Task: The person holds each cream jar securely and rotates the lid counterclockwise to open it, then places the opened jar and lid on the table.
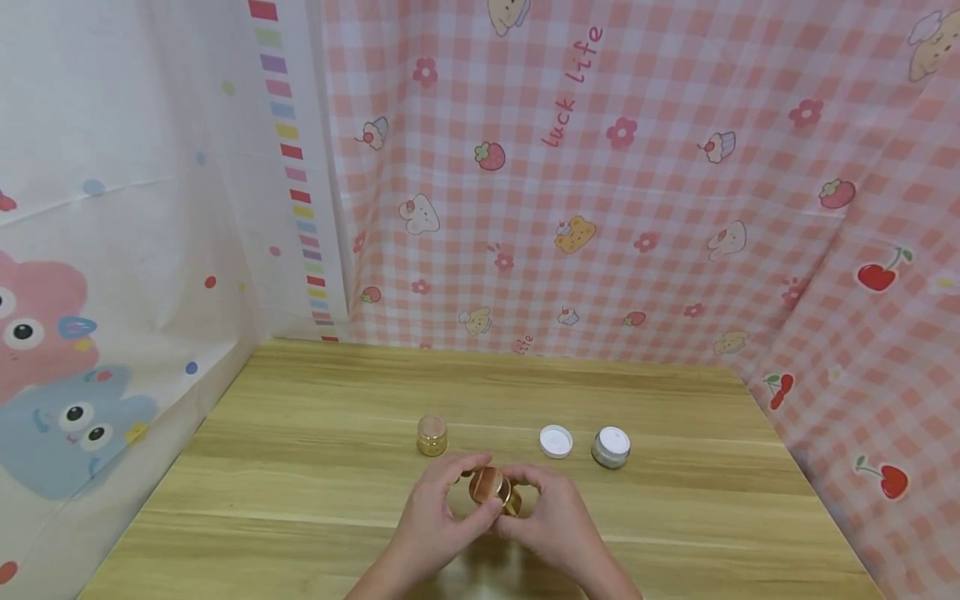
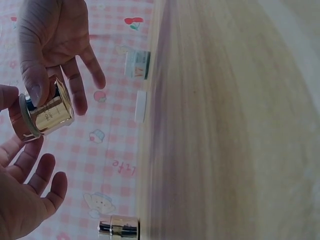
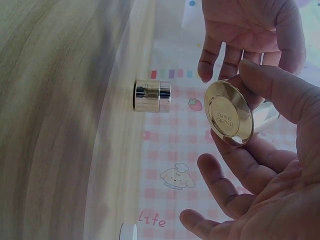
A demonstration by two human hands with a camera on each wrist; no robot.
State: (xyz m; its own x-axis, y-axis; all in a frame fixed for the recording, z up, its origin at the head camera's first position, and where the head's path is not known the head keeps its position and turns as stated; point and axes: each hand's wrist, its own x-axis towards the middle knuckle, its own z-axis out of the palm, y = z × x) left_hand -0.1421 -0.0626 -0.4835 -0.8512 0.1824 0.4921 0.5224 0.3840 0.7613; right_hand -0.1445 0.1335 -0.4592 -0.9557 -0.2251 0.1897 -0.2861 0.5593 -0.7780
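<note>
Both hands hold one shiny gold cosmetic jar (image 1: 514, 503) between them, tilted above the table. My left hand (image 1: 433, 518) grips its coppery lid (image 1: 487, 485) with thumb and fingers. On the gold body, my right hand (image 1: 553, 518) pinches with its thumb, its outer fingers spread. A pale ring shows between lid and body in the left wrist view. The jar's base (image 3: 226, 117) carries printed digits in the right wrist view. Just beyond the left hand stands a second gold jar (image 1: 432, 436) with its lid on.
A white lid (image 1: 556, 442) lies beyond the right hand, beside a small jar (image 1: 611, 447) with a white top. All of them are on the wood-grain table (image 1: 675, 533). A pink checked cloth (image 1: 570, 183) hangs behind, and a white patterned cloth (image 1: 180, 250) at the left.
</note>
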